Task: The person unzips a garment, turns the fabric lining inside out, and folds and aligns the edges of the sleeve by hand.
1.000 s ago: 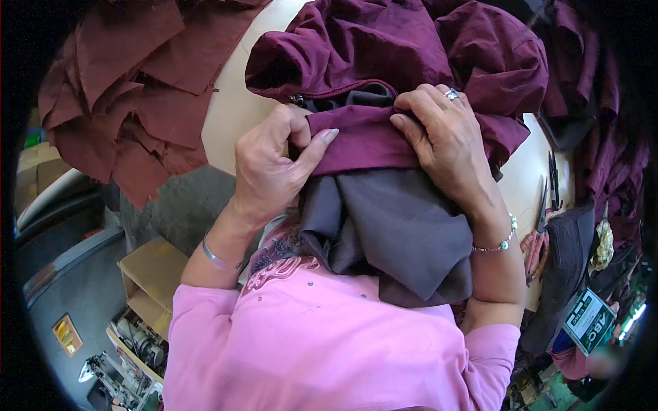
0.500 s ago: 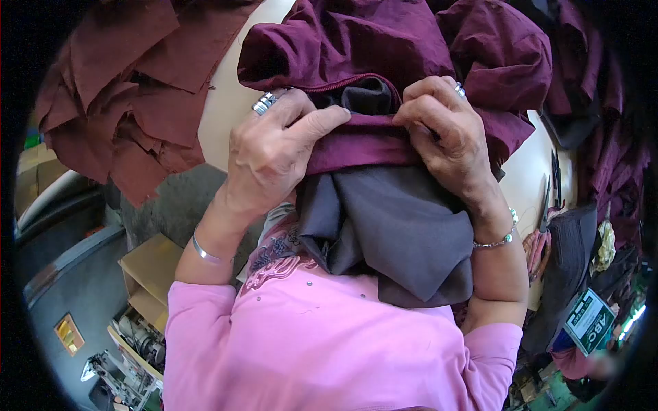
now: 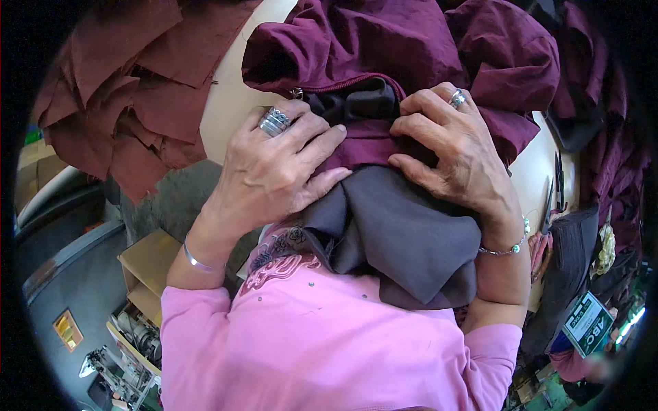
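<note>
A maroon garment [image 3: 384, 41] with a zipper and dark lining lies bunched in front of me. Its maroon band [image 3: 367, 144] runs between my hands, and grey cloth [image 3: 411, 233] hangs from it over my lap. My left hand [image 3: 281, 157], with a wide silver ring, rests on the band's left part, fingers bent over the cloth and thumb below them. On the right part lies my right hand [image 3: 449, 144], fingers curled on the band and thumb apart at its lower side. Both hands have the maroon fabric between thumb and fingers.
Reddish-brown cut pieces [image 3: 130, 89] are piled on the table [image 3: 229, 103] at left. Scissors [image 3: 545, 233] lie at right beside dark cloth [image 3: 572, 260] and more maroon fabric [image 3: 610, 137]. Cardboard boxes [image 3: 154, 257] stand lower left. Part of another person [image 3: 572, 366] shows lower right.
My left hand has turned palm down and spread its fingers over the band. My right fingers have come lower onto the cloth. The band looks narrower, folded or pressed flatter.
</note>
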Demonstrator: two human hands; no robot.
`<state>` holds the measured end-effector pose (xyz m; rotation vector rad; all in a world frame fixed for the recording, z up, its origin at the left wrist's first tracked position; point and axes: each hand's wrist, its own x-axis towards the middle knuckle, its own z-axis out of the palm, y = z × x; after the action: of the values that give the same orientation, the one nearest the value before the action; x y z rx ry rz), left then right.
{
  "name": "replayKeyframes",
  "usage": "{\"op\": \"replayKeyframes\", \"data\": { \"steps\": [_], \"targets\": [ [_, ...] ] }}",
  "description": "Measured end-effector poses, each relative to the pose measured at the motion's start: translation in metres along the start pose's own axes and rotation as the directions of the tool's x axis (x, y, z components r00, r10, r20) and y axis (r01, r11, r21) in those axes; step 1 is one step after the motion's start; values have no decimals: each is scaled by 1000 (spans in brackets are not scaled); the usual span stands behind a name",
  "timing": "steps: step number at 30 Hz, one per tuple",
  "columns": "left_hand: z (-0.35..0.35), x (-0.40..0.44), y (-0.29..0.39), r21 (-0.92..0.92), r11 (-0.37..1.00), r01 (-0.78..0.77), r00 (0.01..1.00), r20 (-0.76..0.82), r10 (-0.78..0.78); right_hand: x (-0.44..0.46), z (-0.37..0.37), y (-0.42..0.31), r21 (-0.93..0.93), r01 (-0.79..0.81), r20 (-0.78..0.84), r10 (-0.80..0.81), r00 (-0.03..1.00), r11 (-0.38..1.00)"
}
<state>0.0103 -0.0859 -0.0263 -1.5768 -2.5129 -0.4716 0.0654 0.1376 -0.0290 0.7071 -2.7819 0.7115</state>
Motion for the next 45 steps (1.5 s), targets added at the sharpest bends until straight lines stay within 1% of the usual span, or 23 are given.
{"op": "replayKeyframes", "data": {
  "steps": [3,7,9,10,12,15,16,19,21,25,28,31,34,40,45],
  "targets": [
    [-3,-1,4,27,1000,12,1000,7,-12,0,-5,-2,-16,-1,31,1,1000,1000],
    [1,-3,7,17,1000,6,999,-47,-5,0,-6,-3,-48,20,33,-19,999,999],
    [5,-3,4,-8,1000,4,996,-87,-5,0,-1,2,-9,3,21,-3,1000,1000],
    [7,-3,4,-30,998,53,994,-95,-56,-1,1,4,10,-7,16,6,1000,1000],
    [10,-2,5,-76,986,152,981,-108,-159,0,4,2,-34,-51,-6,51,999,998],
    [14,2,7,-9,977,215,969,-125,-214,3,8,-3,-86,-73,-36,70,997,994],
    [15,3,6,-7,976,217,969,-120,-216,3,8,-3,-102,-74,-45,70,997,992],
    [16,5,5,-20,976,216,971,-103,-217,3,3,-3,-59,-32,-29,31,999,998],
    [15,5,4,-45,977,209,974,-84,-212,3,5,-2,-57,-50,-29,49,998,997],
    [13,6,6,-26,978,208,976,-61,-209,4,7,-2,-81,-102,-16,101,995,991],
    [13,8,7,2,979,202,978,-54,-202,4,8,-3,-126,-119,-15,118,993,985],
    [11,8,6,12,979,205,978,-50,-204,5,6,-8,-177,-173,-37,169,985,969],
    [13,7,7,15,977,211,976,-57,-210,4,5,-8,-187,-166,-25,164,986,968],
    [12,6,9,31,976,215,976,-27,-214,1,1,-2,-73,-80,24,82,996,994],
    [12,5,8,12,976,219,976,-16,-219,1,0,-1,-45,-46,40,47,998,998]
  ]
}}
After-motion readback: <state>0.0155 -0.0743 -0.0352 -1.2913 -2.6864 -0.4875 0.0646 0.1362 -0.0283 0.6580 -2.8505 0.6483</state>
